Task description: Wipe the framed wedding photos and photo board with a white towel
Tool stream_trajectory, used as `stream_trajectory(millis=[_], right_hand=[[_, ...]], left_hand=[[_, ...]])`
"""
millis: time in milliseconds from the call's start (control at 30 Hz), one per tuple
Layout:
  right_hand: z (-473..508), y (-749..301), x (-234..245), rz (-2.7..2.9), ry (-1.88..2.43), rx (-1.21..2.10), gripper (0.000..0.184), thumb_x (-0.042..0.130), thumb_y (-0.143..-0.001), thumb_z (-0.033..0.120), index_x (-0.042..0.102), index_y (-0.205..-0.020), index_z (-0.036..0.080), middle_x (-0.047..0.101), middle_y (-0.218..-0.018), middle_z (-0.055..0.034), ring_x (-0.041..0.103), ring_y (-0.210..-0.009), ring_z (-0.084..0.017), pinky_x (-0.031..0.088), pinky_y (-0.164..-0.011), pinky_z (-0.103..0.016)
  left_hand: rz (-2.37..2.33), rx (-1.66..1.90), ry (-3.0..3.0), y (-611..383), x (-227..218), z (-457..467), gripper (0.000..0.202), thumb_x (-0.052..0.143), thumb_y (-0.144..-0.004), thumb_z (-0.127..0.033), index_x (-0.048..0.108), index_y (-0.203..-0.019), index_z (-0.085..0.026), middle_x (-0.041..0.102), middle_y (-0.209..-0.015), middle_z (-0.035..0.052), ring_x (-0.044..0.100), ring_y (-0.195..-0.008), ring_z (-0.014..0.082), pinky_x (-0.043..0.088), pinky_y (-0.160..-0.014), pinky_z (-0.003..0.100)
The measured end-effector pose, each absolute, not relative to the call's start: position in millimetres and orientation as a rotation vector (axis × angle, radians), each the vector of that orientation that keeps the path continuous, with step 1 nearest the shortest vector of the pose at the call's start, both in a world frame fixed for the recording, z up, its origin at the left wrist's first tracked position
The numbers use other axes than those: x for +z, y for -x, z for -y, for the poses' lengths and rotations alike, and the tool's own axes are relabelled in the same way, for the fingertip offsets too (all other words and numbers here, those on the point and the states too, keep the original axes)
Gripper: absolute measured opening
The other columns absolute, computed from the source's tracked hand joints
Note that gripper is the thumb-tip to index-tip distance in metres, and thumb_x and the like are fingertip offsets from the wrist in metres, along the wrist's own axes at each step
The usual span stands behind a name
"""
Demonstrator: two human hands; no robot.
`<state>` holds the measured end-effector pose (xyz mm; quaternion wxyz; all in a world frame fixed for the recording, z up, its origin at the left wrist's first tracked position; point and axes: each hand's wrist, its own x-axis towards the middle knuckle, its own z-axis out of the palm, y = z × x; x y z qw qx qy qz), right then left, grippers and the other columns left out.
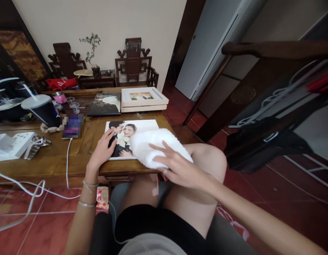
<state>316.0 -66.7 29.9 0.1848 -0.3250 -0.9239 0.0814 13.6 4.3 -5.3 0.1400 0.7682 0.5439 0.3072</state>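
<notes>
A wedding photo panel (118, 148) lies flat near the front edge of the wooden table. Fingers extended, my left hand (104, 146) rests on its left edge. A folded white fluffy cloth (158, 141) covers the panel's right part and reaches past the table's front edge. My right hand (177, 163) grips this cloth from the near side, thumb and fingers pressed into it. The cloth hides the lower right of the panel.
Behind the panel lie a dark photo panel (104, 104) and stacked white frames (145, 103). On the left stand a lidded cup (41, 109), a blurred phone (73, 126) with a white cable (67, 163) and a power strip (22, 145). A wooden chair (211, 117) stands right.
</notes>
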Motion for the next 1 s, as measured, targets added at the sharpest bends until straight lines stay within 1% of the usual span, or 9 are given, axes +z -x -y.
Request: stream_trajectory(millis=[100,233,367,500,567,667,800,867,1000], right_hand=[[83.7,-316.6,34.4,2.648,0.873,0.258,0.029,0.046,-0.086,0.009,0.068,-0.101,0.02,0.064,-0.135,-0.0161,0.043,-0.143,-0.029,0.027,-0.119,-0.059],[47.2,-307.9,32.8,2.647,0.856,0.268,0.028,0.043,-0.091,0.012,0.067,-0.105,0.019,0.069,-0.126,-0.0154,0.046,-0.139,-0.031,0.03,-0.116,-0.058],[-23.5,-294.0,29.3,2.596,0.991,0.208,0.029,0.044,-0.093,0.018,0.065,-0.112,0.018,0.073,-0.113,-0.0137,0.064,-0.112,-0.034,0.035,-0.107,-0.056],[-78.8,-281.7,29.9,2.542,1.087,0.171,0.032,0.04,-0.094,0.021,0.065,-0.113,0.015,0.074,-0.109,-0.0141,0.066,-0.1,-0.032,0.037,-0.102,-0.049],[-88.8,-278.0,30.0,2.529,1.124,0.175,0.031,0.039,-0.094,0.021,0.065,-0.11,0.013,0.074,-0.103,-0.0144,0.067,-0.098,-0.032,0.036,-0.102,-0.05],[-76.9,-277.4,26.9,2.537,1.11,0.161,0.033,0.041,-0.093,0.018,0.064,-0.116,0.011,0.072,-0.113,-0.0178,0.063,-0.113,-0.035,0.033,-0.105,-0.056],[-21.7,-285.7,22.5,2.623,0.957,0.17,0.033,0.042,-0.091,0.011,0.064,-0.115,0.014,0.068,-0.125,-0.0177,0.042,-0.142,-0.036,0.026,-0.112,-0.063],[12.1,-291.6,24.1,2.644,0.922,0.204,0.032,0.043,-0.09,0.01,0.065,-0.113,0.016,0.069,-0.123,-0.0169,0.037,-0.145,-0.034,0.024,-0.114,-0.065],[62.1,-300.2,34.2,2.679,0.847,0.285,0.031,0.045,-0.088,0.008,0.066,-0.109,0.015,0.065,-0.131,-0.0216,0.037,-0.146,-0.032,0.026,-0.116,-0.064]], left_hand=[[-1.57,0.875,-2.223,-12.7,-6.0,-4.6,0.057,0.043,-0.096,-0.038,0.05,-0.144,-0.009,0.041,-0.158,0.0155,0.038,-0.147,0.0251,0.026,-0.124,0.043],[-1.562,0.879,-2.227,-11.4,-6.8,-5.0,0.055,0.044,-0.096,-0.039,0.051,-0.144,-0.013,0.042,-0.157,0.014,0.037,-0.147,0.0255,0.025,-0.124,0.045],[-1.554,0.891,-2.227,-10.2,-7.4,-5.1,0.054,0.045,-0.096,-0.041,0.052,-0.144,-0.016,0.043,-0.157,0.0125,0.038,-0.147,0.0255,0.025,-0.124,0.045],[-1.553,0.88,-2.223,-9.2,-7.2,-5.0,0.055,0.045,-0.097,-0.041,0.051,-0.145,-0.013,0.042,-0.157,0.0144,0.038,-0.147,0.026,0.026,-0.124,0.045],[-1.569,0.871,-2.214,-9.2,-6.8,-4.9,0.055,0.045,-0.097,-0.04,0.051,-0.144,-0.014,0.043,-0.157,0.0141,0.038,-0.147,0.0261,0.025,-0.124,0.046],[-1.577,0.863,-2.211,-10.2,-6.0,-4.6,0.055,0.045,-0.097,-0.04,0.051,-0.144,-0.012,0.042,-0.157,0.0143,0.037,-0.147,0.0253,0.025,-0.124,0.044],[-1.576,0.876,-2.213,-12.2,-5.6,-4.6,0.055,0.044,-0.097,-0.039,0.051,-0.144,-0.012,0.041,-0.158,0.0147,0.037,-0.147,0.0254,0.024,-0.124,0.045],[-1.578,0.878,-2.217,-12.7,-5.9,-4.8,0.054,0.044,-0.097,-0.039,0.051,-0.145,-0.015,0.041,-0.158,0.0131,0.037,-0.148,0.025,0.024,-0.124,0.046],[-1.577,0.87,-2.219,-12.1,-7.4,-5.3,0.055,0.043,-0.097,-0.039,0.049,-0.146,-0.014,0.041,-0.158,0.0135,0.035,-0.148,0.0253,0.024,-0.124,0.045]])
